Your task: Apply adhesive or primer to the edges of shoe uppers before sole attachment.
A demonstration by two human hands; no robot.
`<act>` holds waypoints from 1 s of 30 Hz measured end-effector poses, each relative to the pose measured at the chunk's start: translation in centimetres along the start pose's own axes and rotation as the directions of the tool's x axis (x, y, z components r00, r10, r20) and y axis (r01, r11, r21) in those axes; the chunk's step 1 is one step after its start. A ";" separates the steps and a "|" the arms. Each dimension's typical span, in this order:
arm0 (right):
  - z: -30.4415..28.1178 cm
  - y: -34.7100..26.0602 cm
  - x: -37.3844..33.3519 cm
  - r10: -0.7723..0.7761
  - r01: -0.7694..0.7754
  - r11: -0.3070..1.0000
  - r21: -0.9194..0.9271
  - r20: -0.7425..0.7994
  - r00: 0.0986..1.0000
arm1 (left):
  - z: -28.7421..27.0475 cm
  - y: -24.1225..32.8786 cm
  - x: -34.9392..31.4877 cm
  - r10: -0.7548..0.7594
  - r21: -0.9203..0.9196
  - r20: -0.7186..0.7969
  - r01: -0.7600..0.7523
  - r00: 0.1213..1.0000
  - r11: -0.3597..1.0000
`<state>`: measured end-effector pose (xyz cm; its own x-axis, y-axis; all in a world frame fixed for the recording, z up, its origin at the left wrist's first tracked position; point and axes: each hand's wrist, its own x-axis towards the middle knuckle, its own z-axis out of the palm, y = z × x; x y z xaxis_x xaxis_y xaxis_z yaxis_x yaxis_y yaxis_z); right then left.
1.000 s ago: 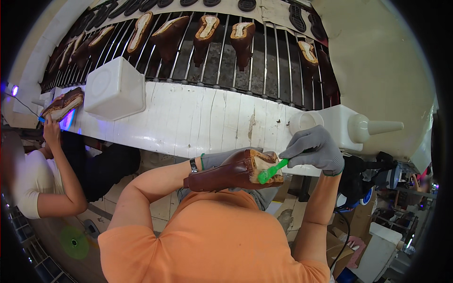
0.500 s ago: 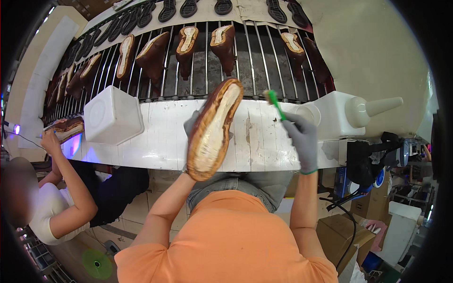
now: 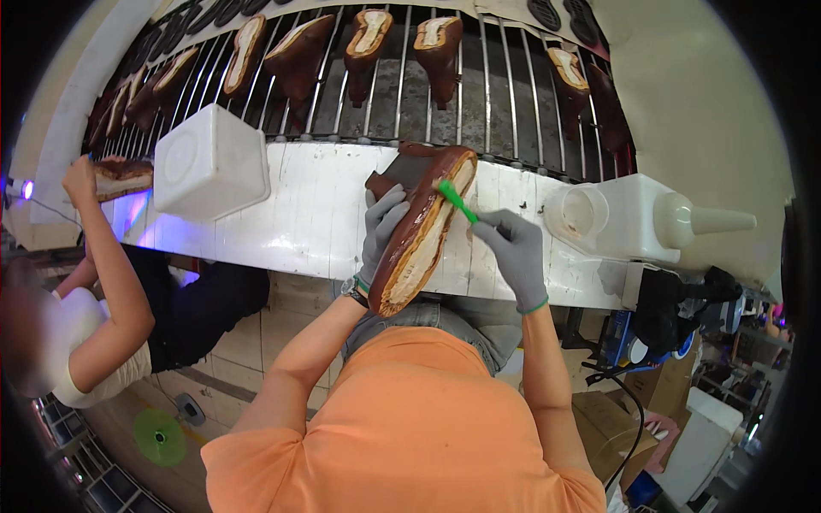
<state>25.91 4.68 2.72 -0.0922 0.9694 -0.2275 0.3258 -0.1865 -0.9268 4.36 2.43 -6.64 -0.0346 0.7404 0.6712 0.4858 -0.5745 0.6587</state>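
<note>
My left hand [image 3: 381,232], in a grey glove, is closed round the side of a brown leather shoe upper [image 3: 409,224], tilted above the table. Its pale, unsoled underside, ringed by a tan edge, faces right. A small brush with a green handle [image 3: 463,208] is pinched in my gloved right hand [image 3: 513,255]. The brush head meets the shoe's near rim, toward its far end; its bristles are hidden. Right of that hand, a translucent cup [image 3: 575,214] stands beside a white plastic jug [image 3: 631,215].
A white square tub [image 3: 207,162] stands on the white table [image 3: 299,197] to the left. Beyond it, a rack of metal rollers [image 3: 486,94] carries several brown shoe uppers, with black soles [image 3: 545,14] behind. At far left, a co-worker's hand [image 3: 81,181] is at another upper.
My right hand has brought the brush left from near the cup onto the shoe. My left hand has turned the shoe, showing its brown side. The whole view has shifted slightly.
</note>
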 end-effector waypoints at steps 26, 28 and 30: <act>-4.5 0.5 -7.2 0.265 -0.164 0.933 0.320 -0.306 0.914 | -5.0 1.4 7.1 -0.519 0.336 0.485 0.397 0.704 0.854; -4.7 1.0 -7.1 0.261 -0.157 0.937 0.311 -0.329 0.907 | -5.9 2.9 6.8 -0.550 0.361 0.562 0.415 0.618 0.835; -4.9 1.3 -6.7 0.223 -0.107 0.944 0.312 -0.361 0.905 | -6.1 5.6 5.3 -0.497 0.584 0.629 0.058 0.598 0.809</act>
<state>31.59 -1.28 4.53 0.3291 0.8939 -0.3043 0.0241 -0.3301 -0.9436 1.54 1.04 2.69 0.2874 0.9476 -0.1396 0.9017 -0.2185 0.3732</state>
